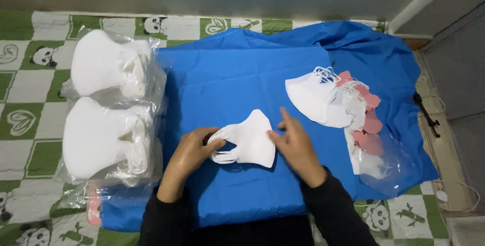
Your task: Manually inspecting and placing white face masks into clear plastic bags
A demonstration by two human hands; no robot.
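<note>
Hands pin a small stack of white masks (249, 140) flat on the blue cloth (242, 74), left hand (189, 152) pinching the ear loops, right hand (298, 147) open against its edge, bagged mask bundles (108, 107) waiting beside.
</note>
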